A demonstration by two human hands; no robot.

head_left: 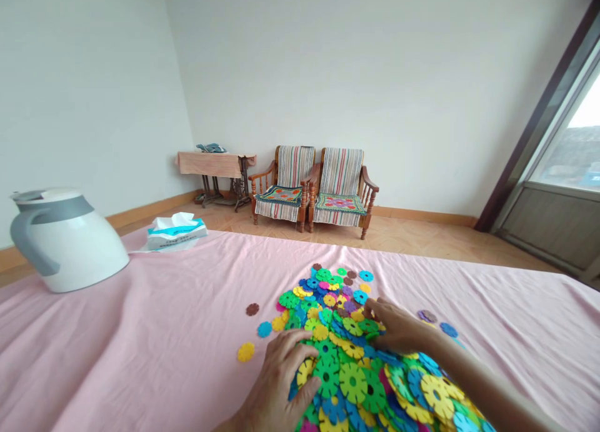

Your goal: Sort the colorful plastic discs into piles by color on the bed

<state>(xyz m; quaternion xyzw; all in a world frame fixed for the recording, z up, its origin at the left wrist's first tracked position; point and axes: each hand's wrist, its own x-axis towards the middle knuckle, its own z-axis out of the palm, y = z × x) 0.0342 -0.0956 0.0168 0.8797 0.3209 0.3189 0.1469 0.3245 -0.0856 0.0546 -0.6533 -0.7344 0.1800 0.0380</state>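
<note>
We see a heap of notched discs (352,382) on the tabletop, right of its middle, narrowing toward the far edge and widening toward us. Our left hand (287,371) lies at the heap's left side, fingers and thumb spread, fingertips touching discs. Our right hand (396,327) reaches in from the right, fingers bent down among the discs; we cannot tell whether it pinches one. The two hands are apart, with part of the heap between them.

The discs look like thin, smooth plastic: flat rounds with slits around the rim, many with a hole in the centre. They overlap loosely, in green, yellow, blue, purple, pink and brown, some larger than others. A few lie loose on both sides, including a yellow disc (246,352) to the left.

Soft, wrinkled pink cloth (187,338) covers the tabletop. Toward its far left corner stands a glossy white jug (87,247) with a grey handle; beside it, near the far edge, sits a tissue pack (178,233). Beyond, two wooden armchairs (342,175) wear striped covers.
</note>
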